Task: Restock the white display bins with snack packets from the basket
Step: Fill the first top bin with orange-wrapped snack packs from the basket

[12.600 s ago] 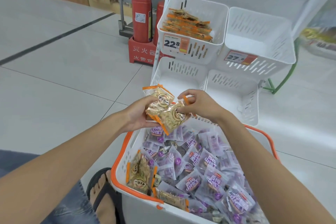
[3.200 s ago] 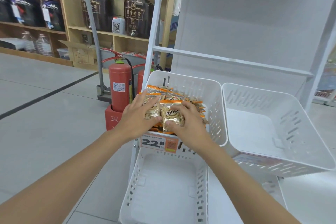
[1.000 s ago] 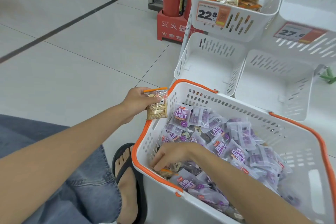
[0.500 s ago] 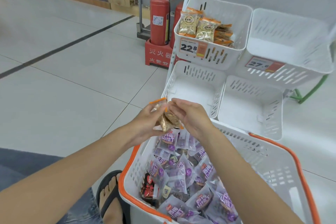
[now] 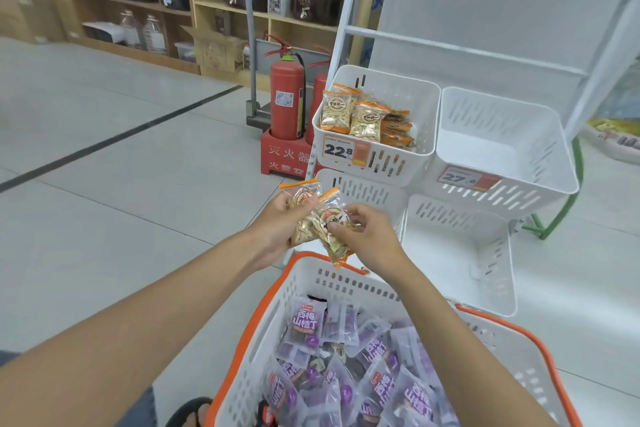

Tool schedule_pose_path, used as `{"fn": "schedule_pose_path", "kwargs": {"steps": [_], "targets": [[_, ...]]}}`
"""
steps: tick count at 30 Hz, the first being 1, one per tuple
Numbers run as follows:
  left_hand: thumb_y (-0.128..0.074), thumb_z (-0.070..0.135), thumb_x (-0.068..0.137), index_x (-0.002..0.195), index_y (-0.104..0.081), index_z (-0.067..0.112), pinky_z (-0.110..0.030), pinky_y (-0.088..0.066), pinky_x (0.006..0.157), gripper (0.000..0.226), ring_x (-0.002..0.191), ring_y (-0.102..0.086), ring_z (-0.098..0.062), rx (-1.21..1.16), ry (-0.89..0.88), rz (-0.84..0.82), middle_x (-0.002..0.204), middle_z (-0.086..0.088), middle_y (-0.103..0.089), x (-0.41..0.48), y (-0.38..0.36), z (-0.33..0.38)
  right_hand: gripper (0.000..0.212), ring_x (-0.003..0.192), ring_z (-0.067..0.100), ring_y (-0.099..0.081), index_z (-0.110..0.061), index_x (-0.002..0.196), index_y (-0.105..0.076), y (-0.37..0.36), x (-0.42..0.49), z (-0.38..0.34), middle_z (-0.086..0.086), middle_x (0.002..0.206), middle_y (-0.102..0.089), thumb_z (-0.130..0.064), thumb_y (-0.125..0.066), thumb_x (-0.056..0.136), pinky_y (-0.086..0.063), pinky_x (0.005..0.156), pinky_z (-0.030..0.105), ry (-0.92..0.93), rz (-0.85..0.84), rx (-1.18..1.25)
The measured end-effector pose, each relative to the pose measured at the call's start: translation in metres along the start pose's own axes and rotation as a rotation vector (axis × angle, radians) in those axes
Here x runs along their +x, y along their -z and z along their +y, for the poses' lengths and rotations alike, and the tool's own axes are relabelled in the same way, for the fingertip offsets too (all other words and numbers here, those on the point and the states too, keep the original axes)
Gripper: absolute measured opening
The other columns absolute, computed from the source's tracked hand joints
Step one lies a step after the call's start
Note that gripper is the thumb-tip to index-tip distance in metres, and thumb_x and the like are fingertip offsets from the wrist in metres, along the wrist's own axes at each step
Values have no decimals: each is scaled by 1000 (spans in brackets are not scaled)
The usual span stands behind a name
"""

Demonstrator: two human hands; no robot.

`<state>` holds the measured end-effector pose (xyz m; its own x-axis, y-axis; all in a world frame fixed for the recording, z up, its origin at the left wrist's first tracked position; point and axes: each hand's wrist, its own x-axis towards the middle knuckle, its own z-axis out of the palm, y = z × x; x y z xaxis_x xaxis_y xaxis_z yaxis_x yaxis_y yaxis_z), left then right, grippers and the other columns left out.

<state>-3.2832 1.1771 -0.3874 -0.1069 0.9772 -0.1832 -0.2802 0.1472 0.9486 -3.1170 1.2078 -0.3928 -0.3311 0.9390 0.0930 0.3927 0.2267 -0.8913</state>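
Orange-edged golden snack packets [image 5: 329,213], two, held above the white orange-rimmed plastic basket [image 5: 346,284].
Left hand [image 5: 277,232] grips one; right hand [image 5: 367,239] pinches the other, overlapping.

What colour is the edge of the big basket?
Orange. The basket itself is white; its rim shows best in the head view.

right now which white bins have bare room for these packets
The 27.6 bin, right of the 22.8 bin, is bare; so is the lower right bin beneath it. The lower left bin is mostly hidden. The 22.8 bin is crowded with orange packets, the basket with purple packets.
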Motion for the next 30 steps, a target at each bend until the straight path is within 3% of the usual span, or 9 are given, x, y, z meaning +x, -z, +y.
{"fn": "schedule_pose_path", "kwargs": {"steps": [4, 9, 12, 15, 18, 22, 24, 27, 30], "targets": [[-47, 23, 101, 114, -57, 19, -35, -56, 74, 16, 83, -68, -19, -13, -3, -36, 102, -7, -71, 29, -32, 35, 54, 97, 26, -66, -22, 113, -49, 13, 28, -15, 6, 110, -65, -62, -61, 78, -55, 84, 52, -50, 113, 102], [-55, 62, 70, 134, -52, 15, -47, -43, 103, 79, 120, -56, -28, 271, -117, -28, 133, -8, -59, 106, -49, 72, 12, 87, 18, -63, -22, 97, -55, 39, 87, -33, 1, 96, -65, -33, -57, 96, -51, 82, 40, -15, 146, 192], [-61, 40, 94, 116, -64, 4, -39, -48, 82, 43, 89, -59, -27, 313, -267, 41, 100, -13, -63, 132, -55, 109, 25, 89, 22, -65, -20, 98, -56, 57, 130, -44, 4, 98, -66, -42, -64, 89, -53, 82, 44, 4, 252, 165], [-64, 25, 95, 97, -70, 2, -39, -59, 81, 24, 90, -68, -30, 169, -310, 57, 99, -15, -70, 175, -53, 132, 37, 101, 23, -64, -17, 111, -57, 71, 166, -53, 4, 111, -66, -44, -63, 88, -51, 89, 44, 36, 310, 113], [-65, 19, 93, 86, -73, 7, -20, -53, 59, 16, 69, -65, -10, 296, -411, 160, 82, -10, -71, 211, -50, 140, 29, 80, 15, -61, -16, 88, -59, 80, 198, -47, -2, 88, -66, -44, -64, 89, -48, 73, 34, 17, 330, 47], [-65, 26, 93, 84, -71, 19, -30, -48, 75, 13, 85, -64, -15, 640, -542, 200, 82, 4, -70, 249, -35, 123, 31, 59, 12, -41, -12, 73, -57, 86, 225, -30, -3, 64, -47, -36, -68, 88, -31, 57, 27, 9, 494, 11], [-64, 35, 92, 106, -68, 26, -43, -48, 91, 17, 105, -59, -23, 804, -597, 289, 103, 5, -70, 257, -28, 111, 35, 58, 16, -35, -10, 67, -49, 85, 232, -22, 1, 61, -40, -29, -71, 86, -29, 57, 31, 40, 497, -16], [-61, 43, 92, 140, -46, 31, -49, -33, 109, 52, 133, -35, -25, 963, -692, 354, 146, 3, -44, 247, -20, 96, 30, 68, 18, -45, -1, 96, -59, 83, 233, -14, 4, 76, -46, -22, -76, 82, -41, 67, 32, -3, 409, -73], [-54, 50, 94, 145, -39, 41, -48, -17, 115, 54, 146, -14, -19, 1249, -683, 222, 162, 7, -18, 242, -8, 81, 77, 104, 21, -55, -20, 148, -30, 83, 227, -11, 0, 120, -49, -23, -72, 84, -48, 93, 35, 39, 345, -217]]}}
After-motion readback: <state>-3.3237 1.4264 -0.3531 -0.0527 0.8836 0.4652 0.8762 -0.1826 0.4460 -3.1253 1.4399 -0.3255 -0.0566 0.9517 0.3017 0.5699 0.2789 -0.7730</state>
